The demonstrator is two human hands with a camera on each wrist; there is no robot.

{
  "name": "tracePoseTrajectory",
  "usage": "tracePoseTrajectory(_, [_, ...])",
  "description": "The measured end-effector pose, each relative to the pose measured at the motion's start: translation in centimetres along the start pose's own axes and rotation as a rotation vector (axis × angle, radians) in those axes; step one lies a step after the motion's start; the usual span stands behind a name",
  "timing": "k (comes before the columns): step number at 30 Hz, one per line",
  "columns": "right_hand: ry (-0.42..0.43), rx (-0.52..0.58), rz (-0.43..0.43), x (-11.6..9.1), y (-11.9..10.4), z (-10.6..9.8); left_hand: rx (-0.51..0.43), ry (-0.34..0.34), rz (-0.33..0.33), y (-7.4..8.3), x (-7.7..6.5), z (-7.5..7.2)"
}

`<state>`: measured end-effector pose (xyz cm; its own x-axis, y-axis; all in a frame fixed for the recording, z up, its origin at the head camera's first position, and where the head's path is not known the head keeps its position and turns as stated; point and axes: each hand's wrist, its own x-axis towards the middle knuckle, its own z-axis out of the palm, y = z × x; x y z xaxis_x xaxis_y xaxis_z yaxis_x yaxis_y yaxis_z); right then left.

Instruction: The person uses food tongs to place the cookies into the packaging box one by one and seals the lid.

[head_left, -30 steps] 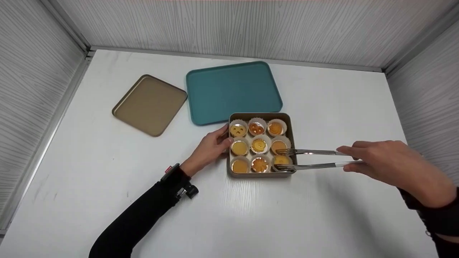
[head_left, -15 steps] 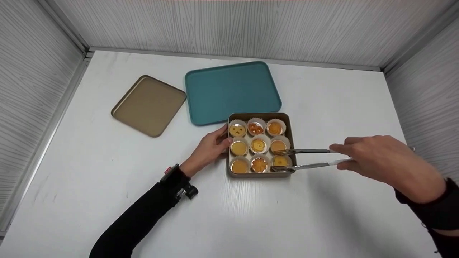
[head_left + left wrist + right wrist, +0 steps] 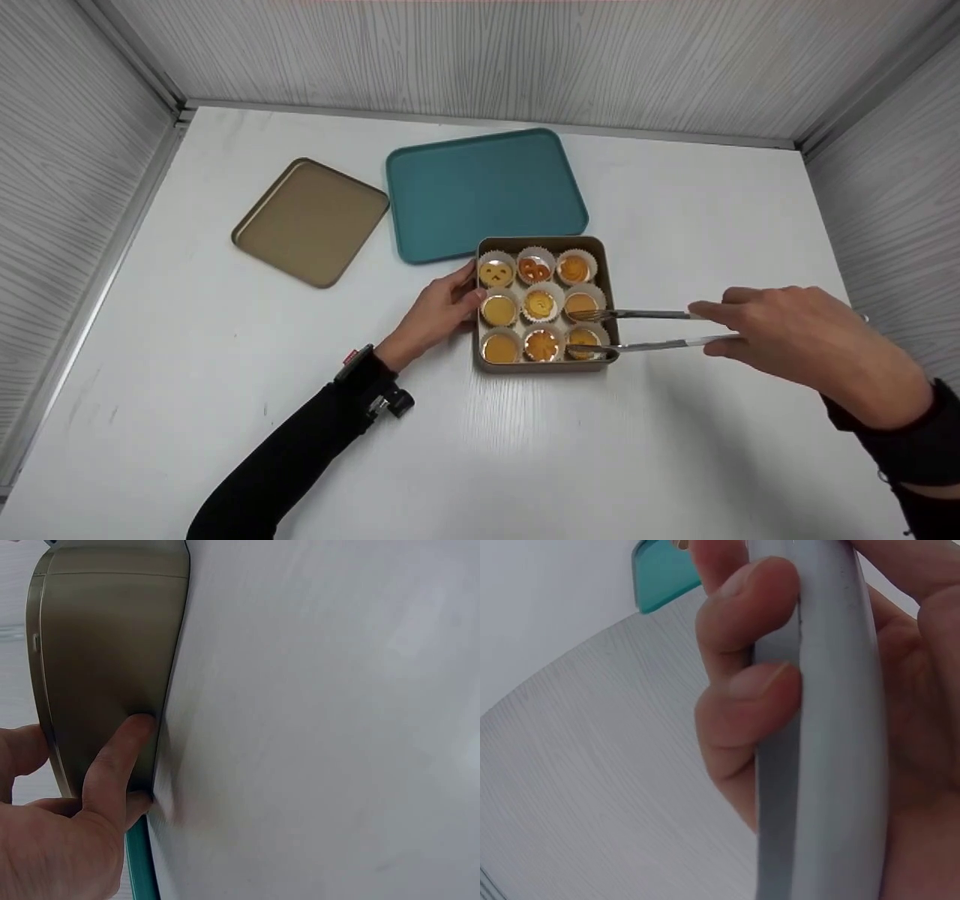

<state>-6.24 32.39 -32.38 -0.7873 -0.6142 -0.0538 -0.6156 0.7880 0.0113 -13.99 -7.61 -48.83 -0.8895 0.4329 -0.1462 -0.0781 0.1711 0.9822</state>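
Note:
A gold-brown square tin point(image 3: 546, 367) holds several cookies in white paper cups, set in rows. My left hand point(image 3: 442, 307) grips the tin's left wall, thumb over the rim and fingers flat against the outside; the left wrist view shows those fingers point(image 3: 112, 765) on the brown wall. My right hand point(image 3: 806, 345) holds a pair of metal tongs point(image 3: 652, 346) by their pale handles, its fingers curled round them in the right wrist view. The fork-like tips are spread apart inside the tin, one either side of the front-right cookie point(image 3: 585, 340).
A teal rectangular tray point(image 3: 484, 195) lies flat just behind the tin. Left of it, nearly touching its edge, is a square gold-brown lid or tray point(image 3: 311, 221). Grey wood-grain panels point(image 3: 450, 60) stand around the white table point(image 3: 337, 465).
My right hand has moved a little left with the tongs, and their tips have shifted slightly left and away from me over the front-right cup. The left hand and tin stay put.

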Motion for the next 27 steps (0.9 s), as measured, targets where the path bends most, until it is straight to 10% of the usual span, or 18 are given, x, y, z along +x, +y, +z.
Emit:
tracePoseTrajectory(7, [0.168,0.166,0.019,-0.7,1.8,2.2,-0.028,-0.001,-0.018,0.0,-0.1,0.0])
tracePoseTrajectory(13, [0.278,0.311,0.212,-0.7,3.3,5.9,-0.032,0.008,-0.034,0.1,0.0,0.1])
tracePoseTrajectory(20, [0.251,0.440,0.444,0.2,5.0,9.5,-0.042,0.008,-0.033,0.1,0.0,0.1])
tracePoseTrajectory(27, [0.249,0.393,0.452,1.4,5.6,11.9,-0.033,-0.003,-0.012,-0.1,0.1,0.0])
